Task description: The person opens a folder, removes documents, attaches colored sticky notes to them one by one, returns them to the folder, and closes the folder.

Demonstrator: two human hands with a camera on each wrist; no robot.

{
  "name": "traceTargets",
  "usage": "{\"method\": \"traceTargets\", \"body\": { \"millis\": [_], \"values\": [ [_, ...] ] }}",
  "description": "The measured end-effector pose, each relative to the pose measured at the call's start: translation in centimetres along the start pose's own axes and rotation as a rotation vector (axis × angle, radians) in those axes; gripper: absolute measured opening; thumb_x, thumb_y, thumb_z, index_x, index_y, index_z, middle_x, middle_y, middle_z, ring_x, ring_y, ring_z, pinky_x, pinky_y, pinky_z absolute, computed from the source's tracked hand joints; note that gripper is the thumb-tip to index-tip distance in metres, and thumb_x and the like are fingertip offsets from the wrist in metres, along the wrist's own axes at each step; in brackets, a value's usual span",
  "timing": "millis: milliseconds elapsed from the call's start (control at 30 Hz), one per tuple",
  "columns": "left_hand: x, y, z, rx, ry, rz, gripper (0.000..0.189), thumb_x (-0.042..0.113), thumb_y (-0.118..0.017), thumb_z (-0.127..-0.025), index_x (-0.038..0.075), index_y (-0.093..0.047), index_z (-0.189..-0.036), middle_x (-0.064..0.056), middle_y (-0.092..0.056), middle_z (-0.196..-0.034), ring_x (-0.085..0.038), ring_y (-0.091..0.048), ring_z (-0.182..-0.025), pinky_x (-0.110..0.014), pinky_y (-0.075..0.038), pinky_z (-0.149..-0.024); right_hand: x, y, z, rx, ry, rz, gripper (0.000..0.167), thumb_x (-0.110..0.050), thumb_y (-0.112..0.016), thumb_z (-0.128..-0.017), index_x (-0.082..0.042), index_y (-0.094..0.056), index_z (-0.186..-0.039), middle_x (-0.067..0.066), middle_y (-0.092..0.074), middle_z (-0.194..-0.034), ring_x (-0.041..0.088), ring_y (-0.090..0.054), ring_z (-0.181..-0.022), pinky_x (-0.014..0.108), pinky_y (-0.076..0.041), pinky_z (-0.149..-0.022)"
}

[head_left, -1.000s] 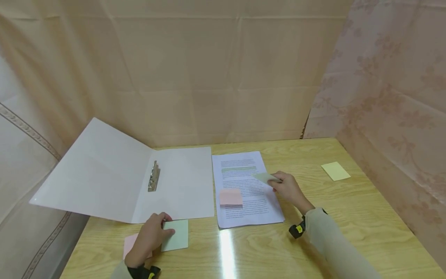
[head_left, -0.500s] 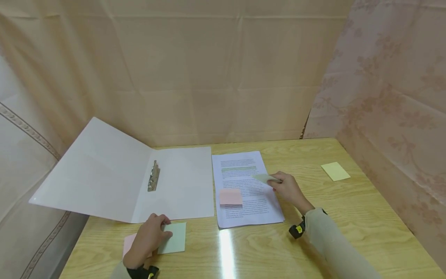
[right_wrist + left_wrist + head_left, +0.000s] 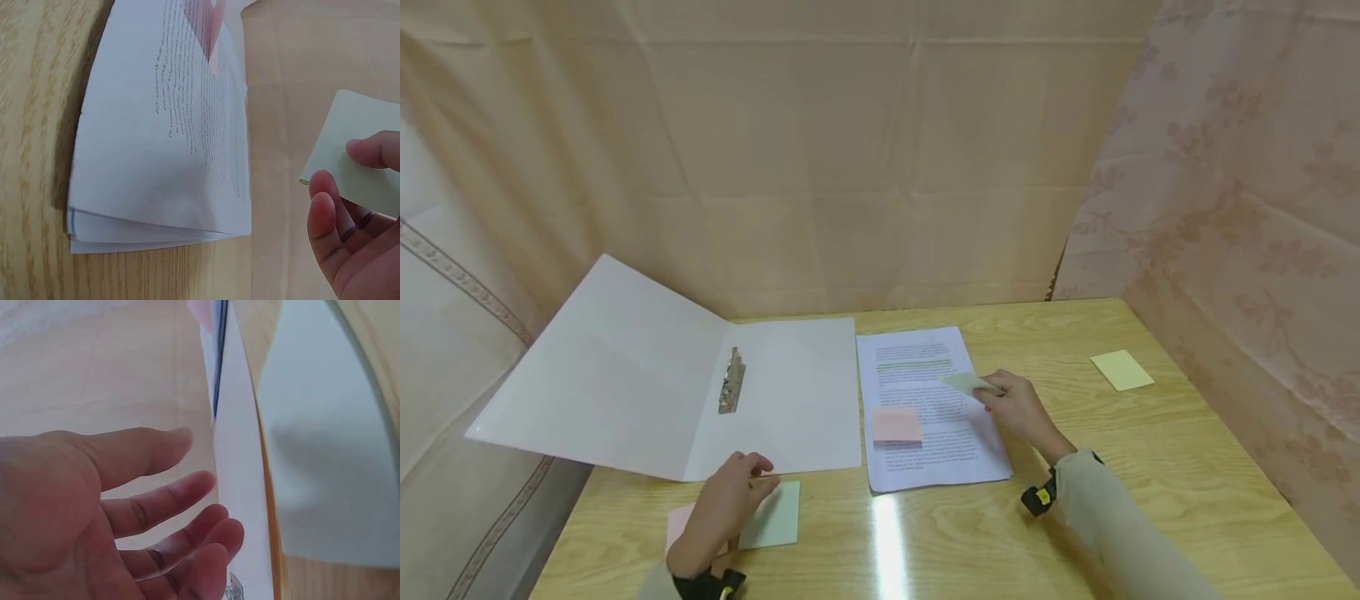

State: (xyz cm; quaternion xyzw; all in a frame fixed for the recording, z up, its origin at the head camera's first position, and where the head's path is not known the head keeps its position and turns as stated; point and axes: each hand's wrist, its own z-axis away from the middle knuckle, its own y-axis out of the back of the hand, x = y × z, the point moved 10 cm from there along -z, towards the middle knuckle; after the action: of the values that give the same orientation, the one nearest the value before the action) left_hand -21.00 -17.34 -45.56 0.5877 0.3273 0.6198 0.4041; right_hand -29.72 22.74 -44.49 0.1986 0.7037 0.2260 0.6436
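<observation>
My right hand (image 3: 1017, 408) pinches a pale green sticky note (image 3: 359, 140) between thumb and fingers, above the right side of a stack of printed pages (image 3: 925, 350). A pink sticky-note pad (image 3: 897, 425) lies on those pages, below a green-highlighted line. My left hand (image 3: 724, 508) hovers with loosely bent fingers and holds nothing, as the left wrist view shows. Just right of it, a light green sticky-note pad (image 3: 780, 515) rests on the table. Another pink pad (image 3: 678, 525) lies partly hidden under the left forearm.
A white lever folder (image 3: 797, 392) stands opened at the left, its cover tilted up and its metal clip (image 3: 731, 382) near the spine. A yellow sticky-note pad (image 3: 1122, 369) lies at the far right of the wooden table (image 3: 955, 550). Curtains hang behind and at both sides.
The left hand shifted the green pad slightly left and toward the person, then let go and lifted off it. The right hand with its note has barely moved.
</observation>
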Motion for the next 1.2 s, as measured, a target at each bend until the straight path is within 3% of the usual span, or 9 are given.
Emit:
{"method": "traceTargets", "body": {
  "millis": [467,733,933,1200],
  "values": [
    [2.3,0.1,-1.3,0.02,-0.018,0.069,0.016,0.022,-0.065,-0.091,0.008,-0.07,-0.098,-0.002,-0.064,-0.089,-0.013,-0.058,-0.076,-0.029,-0.046,-0.065,-1.1,-0.3,0.7,-0.014,0.04,0.023,0.026,-0.011,-0.058,-0.096,0.006,-0.069,-0.113,0.017,-0.064,-0.099,0.014,-0.058,-0.073,0.023,-0.045,-0.057],
    [3.9,0.6,-2.1,0.051,-0.063,0.11,0.015,0.02,-0.066,-0.091,0.008,-0.07,-0.098,-0.002,-0.066,-0.088,-0.013,-0.059,-0.075,-0.028,-0.047,-0.066,-1.7,-0.7,0.6,-0.02,0.066,0.047,0.028,-0.008,-0.059,-0.094,0.008,-0.067,-0.115,0.017,-0.063,-0.099,0.016,-0.061,-0.075,0.022,-0.048,-0.06],
    [5.2,0.7,-3.2,0.062,-0.087,0.172,0.016,0.02,-0.065,-0.091,0.007,-0.07,-0.1,-0.003,-0.067,-0.088,-0.014,-0.059,-0.076,-0.029,-0.048,-0.069,-1.8,-0.9,0.8,-0.024,0.072,0.052,0.026,-0.007,-0.06,-0.093,0.008,-0.068,-0.113,0.016,-0.063,-0.097,0.014,-0.059,-0.074,0.022,-0.047,-0.059],
    [5.7,0.3,-4.9,0.077,-0.071,0.286,0.017,0.018,-0.064,-0.092,0.007,-0.069,-0.104,-0.006,-0.069,-0.091,-0.016,-0.06,-0.08,-0.028,-0.047,-0.069,-2.6,-1.0,1.0,-0.025,0.095,0.06,0.027,-0.007,-0.06,-0.093,0.008,-0.068,-0.114,0.016,-0.064,-0.097,0.016,-0.061,-0.075,0.022,-0.048,-0.06]
  ]
}}
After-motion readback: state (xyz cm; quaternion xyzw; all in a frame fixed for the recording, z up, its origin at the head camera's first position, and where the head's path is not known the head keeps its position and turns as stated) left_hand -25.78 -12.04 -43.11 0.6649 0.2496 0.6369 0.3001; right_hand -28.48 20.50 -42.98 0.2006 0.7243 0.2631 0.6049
